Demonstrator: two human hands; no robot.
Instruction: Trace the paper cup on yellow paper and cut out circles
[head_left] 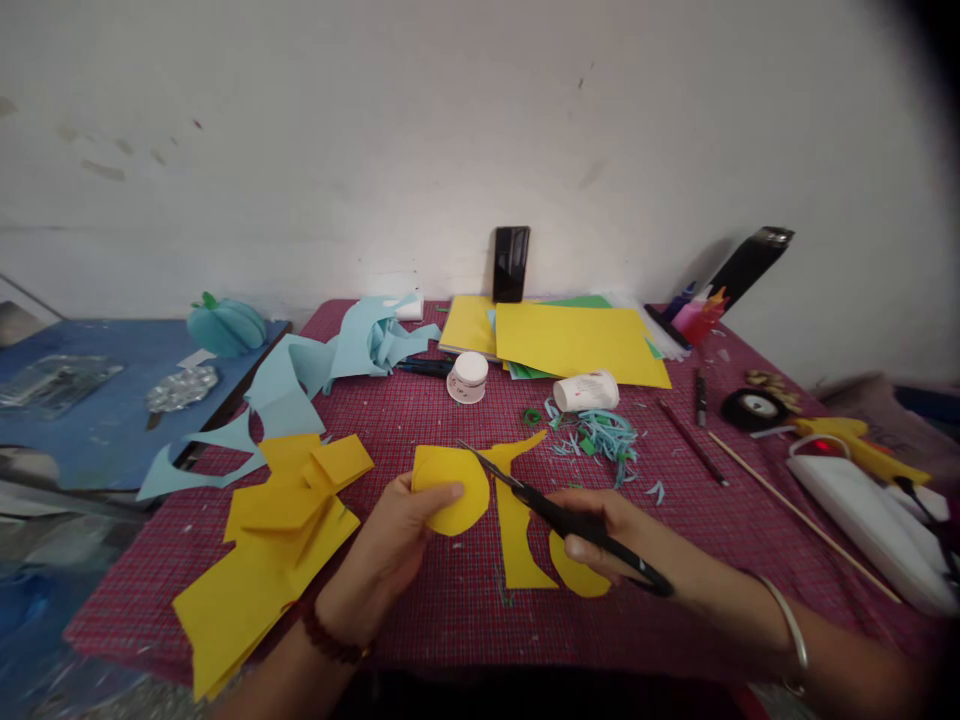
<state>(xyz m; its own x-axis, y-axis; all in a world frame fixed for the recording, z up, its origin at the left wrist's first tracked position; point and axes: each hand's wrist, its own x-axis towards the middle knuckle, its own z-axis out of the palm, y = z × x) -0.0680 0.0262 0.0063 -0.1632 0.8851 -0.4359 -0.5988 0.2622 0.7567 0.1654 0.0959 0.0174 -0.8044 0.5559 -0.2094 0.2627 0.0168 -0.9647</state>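
Reference thing: the tub, upright on the checked cloth; "in front" means the side nearer the person.

The yellow piece is in front of the tub, held up in the left hand; thumb on its face, fingers behind; its lower right edge is rounded. The right hand, in front and to the right of the tub, is wrapped around the handles of the scissors; the blades point toward the tub's side and lie at the upper edge of the yellow piece; blade opening cannot be told. The two hands are apart from each other.

The offcut is in front of the tub, slightly right; whether it joins the yellow piece cannot be told; a yellow disc lies further right, partly hidden by the right hand.

Left of the tub: blue scraps; in front of these, yellow scraps. Right of the tub: a cup on its side; shreds just in front of it. Behind the tub: a phone, upright.
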